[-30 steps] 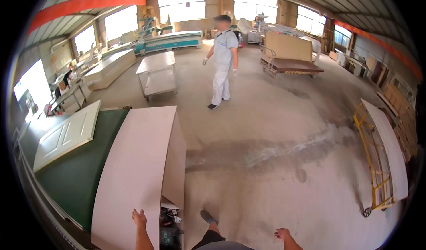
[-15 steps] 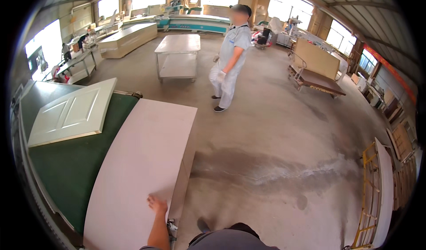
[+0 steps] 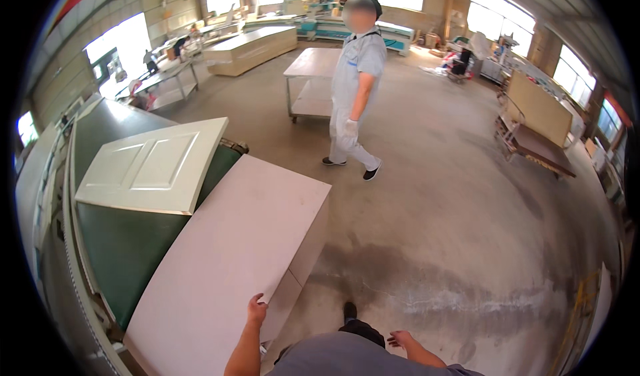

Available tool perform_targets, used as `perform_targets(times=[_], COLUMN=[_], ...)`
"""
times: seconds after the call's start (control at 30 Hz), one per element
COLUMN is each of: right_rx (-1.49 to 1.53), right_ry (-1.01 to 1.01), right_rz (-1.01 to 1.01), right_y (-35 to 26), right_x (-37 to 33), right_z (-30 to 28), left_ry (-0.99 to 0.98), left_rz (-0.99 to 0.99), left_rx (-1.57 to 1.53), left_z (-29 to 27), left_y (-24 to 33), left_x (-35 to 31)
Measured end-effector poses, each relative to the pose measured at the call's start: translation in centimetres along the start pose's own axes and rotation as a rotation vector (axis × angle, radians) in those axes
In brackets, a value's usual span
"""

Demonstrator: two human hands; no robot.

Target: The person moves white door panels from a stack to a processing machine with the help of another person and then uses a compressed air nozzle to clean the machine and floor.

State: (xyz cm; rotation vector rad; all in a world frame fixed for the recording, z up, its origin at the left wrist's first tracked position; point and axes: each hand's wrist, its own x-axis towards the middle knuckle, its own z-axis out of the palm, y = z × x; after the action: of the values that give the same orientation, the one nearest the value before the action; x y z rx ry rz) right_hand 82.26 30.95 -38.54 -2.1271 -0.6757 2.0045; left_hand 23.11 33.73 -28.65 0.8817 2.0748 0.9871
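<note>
My left hand (image 3: pixel 255 308) is just over the right edge of a long pale tabletop (image 3: pixel 233 236), fingers loosely apart and holding nothing. Whether it touches the surface I cannot tell. Low beside my body, my right hand (image 3: pixel 400 339) hangs over the floor with its fingers spread and nothing in them. A white panelled door (image 3: pixel 153 166) lies at a slant on a green conveyor belt (image 3: pixel 140 236), left of the tabletop. Its right edge is close to the belt's far right corner.
Ahead stands a person (image 3: pixel 357 89) in light work clothes and gloves. Behind them is a two-tier cart (image 3: pixel 310 66). A loaded trolley (image 3: pixel 533 139) stands at the right, and a yellow rack (image 3: pixel 583 309) at the lower right. A long wrapped stack (image 3: pixel 250 49) lies farther back.
My view has swung left. My left hand has lifted from its flat rest on the tabletop, and my right hand has come into view. The door is nearer the belt's end. The person has stepped.
</note>
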Motion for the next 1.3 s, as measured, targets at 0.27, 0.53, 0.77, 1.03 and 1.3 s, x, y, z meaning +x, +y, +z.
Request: perform_targets(times=[0.27, 0.53, 0.77, 1.03, 1.3], right_rx=[-0.079, 0.126, 0.192, 0.088, -0.06], right_ry=[-0.008, 0.006, 0.031, 0.15, 0.18], right_rz=[-0.15, -0.093, 0.077, 0.095, -0.029], right_y=[-18.4, -18.0, -13.4, -17.3, -21.4], right_x=[4.2, 4.7, 0.1, -6.1, -7.5], right_z=[-8.4, -12.8, -9.3, -1.8, 1.2], left_ry=[0.134, 0.266, 0.431, 0.555, 0.263], left_rz=[-0.378, -0.475, -0.556, -0.377, -0.409], left_rx=[-0.398, -0.813, -1.107, -1.413, -1.438], left_z=[-1.8, -3.6, -4.3, -1.1, -1.2], left_y=[6.9, 8.6, 8.5, 7.2, 10.3], left_x=[7.0, 19.1, 26.9, 28.7, 19.0])
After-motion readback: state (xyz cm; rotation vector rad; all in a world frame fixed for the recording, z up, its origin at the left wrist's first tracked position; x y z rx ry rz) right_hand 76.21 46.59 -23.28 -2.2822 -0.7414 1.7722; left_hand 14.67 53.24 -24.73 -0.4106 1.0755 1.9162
